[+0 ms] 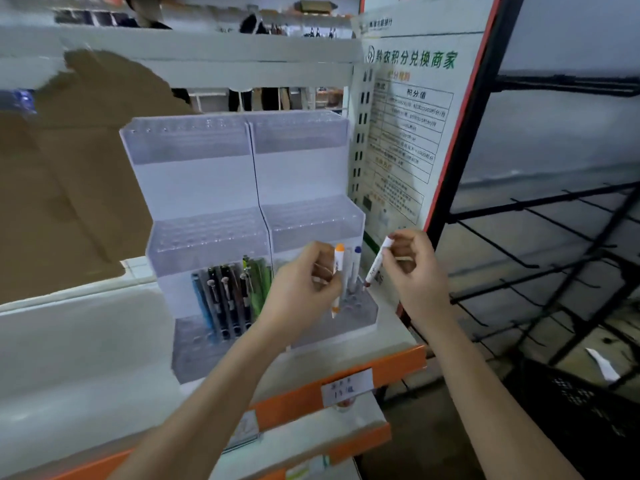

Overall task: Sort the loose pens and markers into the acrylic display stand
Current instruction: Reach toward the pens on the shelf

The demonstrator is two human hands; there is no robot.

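A clear acrylic display stand [207,188] with three stepped tiers stands on a white shelf. Its lowest tier holds several dark and green pens [228,299] on the left. A blue-capped white marker [356,268] stands in the right half. My left hand [304,289] grips an orange-capped white marker [337,271], upright, its tip just above the lowest right tier. My right hand [412,271] pinches a red-tipped white marker [377,265], tilted, its red end down by the stand's right edge.
The shelf [346,382] has an orange front edge carrying a price label [346,386]. A printed poster [405,133] hangs right of the stand. A black wire rack [554,254] fills the right side. Brown cardboard [69,168] sits at left.
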